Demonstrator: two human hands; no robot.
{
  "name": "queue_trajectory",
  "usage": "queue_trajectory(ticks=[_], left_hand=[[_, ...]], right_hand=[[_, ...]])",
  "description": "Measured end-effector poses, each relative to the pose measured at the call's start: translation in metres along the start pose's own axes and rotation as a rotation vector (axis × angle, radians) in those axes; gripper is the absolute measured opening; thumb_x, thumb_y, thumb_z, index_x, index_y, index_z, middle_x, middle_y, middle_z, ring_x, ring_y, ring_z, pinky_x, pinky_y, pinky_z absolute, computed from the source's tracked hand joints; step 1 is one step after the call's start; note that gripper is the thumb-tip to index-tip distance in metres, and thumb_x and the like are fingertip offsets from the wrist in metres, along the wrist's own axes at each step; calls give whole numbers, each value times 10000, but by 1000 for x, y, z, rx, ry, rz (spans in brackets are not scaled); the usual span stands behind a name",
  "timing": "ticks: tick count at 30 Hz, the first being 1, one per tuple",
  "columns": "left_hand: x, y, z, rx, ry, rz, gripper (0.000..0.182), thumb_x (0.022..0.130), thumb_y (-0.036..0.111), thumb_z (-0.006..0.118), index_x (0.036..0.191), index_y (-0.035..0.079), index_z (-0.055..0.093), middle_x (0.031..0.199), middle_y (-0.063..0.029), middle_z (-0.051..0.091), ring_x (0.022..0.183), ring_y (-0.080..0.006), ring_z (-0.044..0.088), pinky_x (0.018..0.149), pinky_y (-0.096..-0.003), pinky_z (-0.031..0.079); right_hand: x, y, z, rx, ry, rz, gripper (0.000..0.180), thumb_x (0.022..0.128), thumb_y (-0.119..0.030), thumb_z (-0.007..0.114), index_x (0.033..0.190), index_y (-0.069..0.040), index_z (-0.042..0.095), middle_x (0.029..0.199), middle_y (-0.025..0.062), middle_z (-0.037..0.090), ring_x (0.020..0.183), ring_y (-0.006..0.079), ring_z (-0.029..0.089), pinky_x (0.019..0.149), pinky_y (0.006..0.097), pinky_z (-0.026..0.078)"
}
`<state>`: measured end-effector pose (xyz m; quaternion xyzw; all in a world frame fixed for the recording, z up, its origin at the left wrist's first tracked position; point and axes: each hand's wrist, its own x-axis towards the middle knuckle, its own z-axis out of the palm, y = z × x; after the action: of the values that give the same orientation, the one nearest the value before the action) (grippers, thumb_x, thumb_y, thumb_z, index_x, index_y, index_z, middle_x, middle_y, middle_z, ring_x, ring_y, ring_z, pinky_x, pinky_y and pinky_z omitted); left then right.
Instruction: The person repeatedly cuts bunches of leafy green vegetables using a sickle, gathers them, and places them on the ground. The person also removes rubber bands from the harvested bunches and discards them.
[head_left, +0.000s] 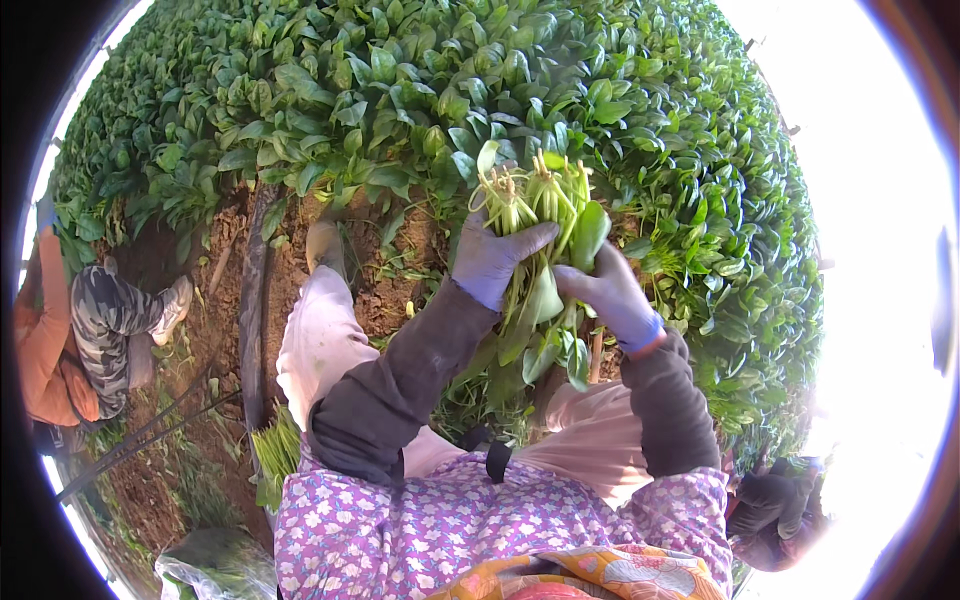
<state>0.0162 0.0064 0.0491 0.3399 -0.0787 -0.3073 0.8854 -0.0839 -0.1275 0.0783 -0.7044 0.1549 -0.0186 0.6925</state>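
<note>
A bunch of leafy greens that look like spinach (551, 195) is held up in front of me, cut stem ends upward and leaves hanging down. My left hand (499, 255), in a thin purple-grey glove, is closed round the stems on the bunch's left side. On the bunch's right side, my right hand (611, 289), gloved alike and slightly blurred, has its thumb and fingers at the leaves; its fingertips are partly hidden, and whether it grips any leaf is unclear. Behind the hands stands a dense bed of the same growing plants (465, 82).
A dark pole or pipe (256, 300) crosses the brown soil (401, 300) at left. Beside my hip lies a pile of greens (276, 450); a clear plastic bag (217, 566) is at lower left. One person (112, 330) crouches at far left, another (776, 510) at lower right.
</note>
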Motion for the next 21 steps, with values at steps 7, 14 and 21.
queue_trajectory(ticks=[7, 14, 21], left_hand=[[12, -39, 0, -112, 80, -184, 503, 773, 14, 766, 1223, 71, 548, 1041, -70, 665, 937, -222, 671, 829, -386, 567], [-9, -48, 30, -419, -137, -296, 960, 809, 106, 775, 1494, 190, 108, 1396, -94, 419, 1266, -260, 450, 1067, -436, 393], [-9, -47, -1, -85, 35, -345, 743, 901, 263, 697, 1455, 49, 250, 1232, -114, 571, 1124, -248, 571, 1082, -399, 374]], right_hand=[[-5, 53, -19, -53, -169, 1, 1140, 632, -172, 930, 1509, -42, 212, 1418, 86, 429, 1278, 183, 420, 1068, 342, 385], [-35, 77, -38, 136, -13, 248, 811, 696, 15, 841, 1385, -40, 416, 1230, 55, 598, 1104, 174, 584, 968, 330, 492], [-60, 59, -48, 634, 193, 323, 517, 790, -103, 721, 1270, -40, 538, 1114, 88, 643, 999, 230, 642, 925, 367, 524]])
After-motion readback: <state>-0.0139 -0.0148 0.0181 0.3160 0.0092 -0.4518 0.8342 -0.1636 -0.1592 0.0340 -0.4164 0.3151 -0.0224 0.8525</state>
